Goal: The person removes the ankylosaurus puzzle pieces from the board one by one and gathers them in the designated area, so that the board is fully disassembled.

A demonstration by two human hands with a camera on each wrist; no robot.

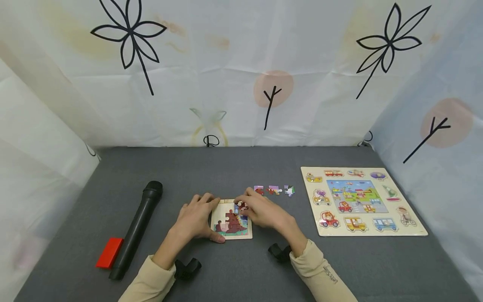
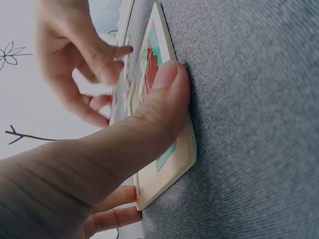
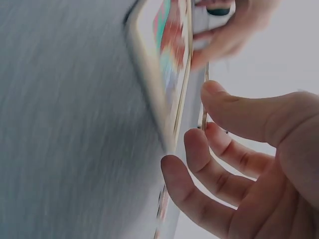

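A small wooden jigsaw board [image 1: 238, 238] with a partly assembled brown picture lies flat on the grey table. My left hand [image 1: 196, 216] grips its left side, the thumb [image 2: 167, 94] on the near edge and the fingers at the far edge. Over the board's upper right part, my right hand [image 1: 266, 209] pinches a jigsaw piece [image 1: 242, 206]. In the right wrist view this piece [image 3: 204, 118] shows edge-on between thumb and fingertips. Whether it touches the board is hard to tell. Several loose pieces [image 1: 274, 190] lie in a row behind the right hand.
A larger wooden vehicle puzzle board [image 1: 315, 209] lies at the right. At the left a black microphone [image 1: 136, 226] lies beside a red block [image 1: 109, 252]. White patterned cloth [image 1: 234, 54] walls the table's back and sides.
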